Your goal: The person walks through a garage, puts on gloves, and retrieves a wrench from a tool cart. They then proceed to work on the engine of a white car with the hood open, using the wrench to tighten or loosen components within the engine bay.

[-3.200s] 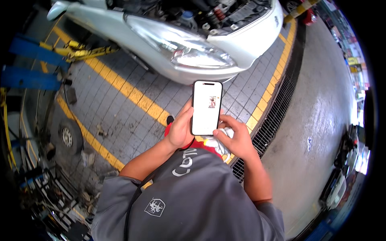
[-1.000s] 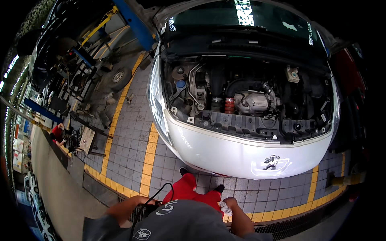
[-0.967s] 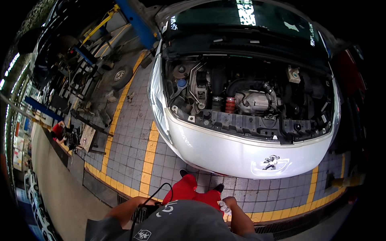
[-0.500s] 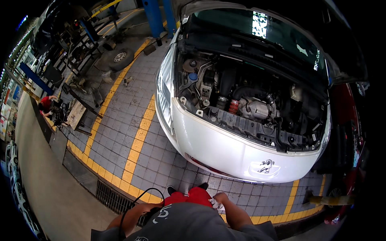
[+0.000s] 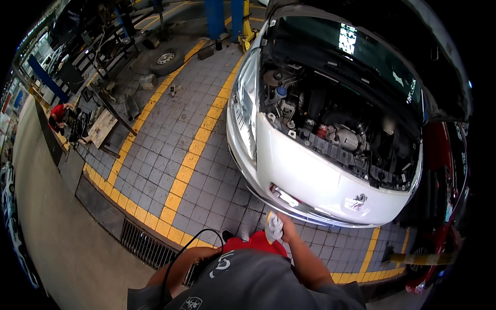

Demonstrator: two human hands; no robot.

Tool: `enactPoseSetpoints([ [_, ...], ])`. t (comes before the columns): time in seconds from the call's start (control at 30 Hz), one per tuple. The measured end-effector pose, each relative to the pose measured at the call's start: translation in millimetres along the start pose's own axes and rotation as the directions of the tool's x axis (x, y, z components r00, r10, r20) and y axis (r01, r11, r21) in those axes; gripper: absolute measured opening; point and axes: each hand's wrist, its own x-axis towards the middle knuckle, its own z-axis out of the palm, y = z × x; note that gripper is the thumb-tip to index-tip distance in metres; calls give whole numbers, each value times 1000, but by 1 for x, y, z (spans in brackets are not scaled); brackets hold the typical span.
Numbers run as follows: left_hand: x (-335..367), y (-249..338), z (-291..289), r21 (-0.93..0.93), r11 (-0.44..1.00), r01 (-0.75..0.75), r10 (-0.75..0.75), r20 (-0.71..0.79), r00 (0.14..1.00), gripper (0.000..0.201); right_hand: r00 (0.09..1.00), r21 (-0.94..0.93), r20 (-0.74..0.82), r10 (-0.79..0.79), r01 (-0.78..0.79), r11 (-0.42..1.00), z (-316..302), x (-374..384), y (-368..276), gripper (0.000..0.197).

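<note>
My right hand (image 5: pixel 286 227) is raised in front of my waist and closed around a crumpled white work glove (image 5: pixel 274 228) with a yellow edge. Just beyond it stands the front bumper of a white car (image 5: pixel 305 165), apart from the hand. The car's hood is up, baring the engine bay (image 5: pixel 341 129), where a blue cap (image 5: pixel 281 91) shows on the left. My left hand (image 5: pixel 213 251) is at my waist by the red trousers; its fingers are hidden. A black cable (image 5: pixel 199 235) loops over beside the left forearm.
A floor grate (image 5: pixel 147 245) runs along the yellow-lined tiles at the lower left. Farther off stand a loose wheel (image 5: pixel 166 59), a wooden-topped bench (image 5: pixel 103 127) and a person in red (image 5: pixel 58 113). Blue lift posts (image 5: pixel 214 20) rise behind. A red car (image 5: pixel 442 206) is at right.
My right hand has lifted the glove up and forward from beside my trousers. The view has turned, so the white car sits farther right. My left arm stays at the waist.
</note>
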Motion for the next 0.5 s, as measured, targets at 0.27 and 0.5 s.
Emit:
enactPoseSetpoints([
  [0.27, 44, -53, 8, 557, 807, -198, 416, -296, 860, 50, 899, 431, 371, -231, 54, 901, 166, -90, -108, 52],
  [0.5, 17, -77, -16, -137, 920, -367, 345, -161, 925, 49, 912, 471, 302, -277, 110, 875, 171, -99, -110, 45],
])
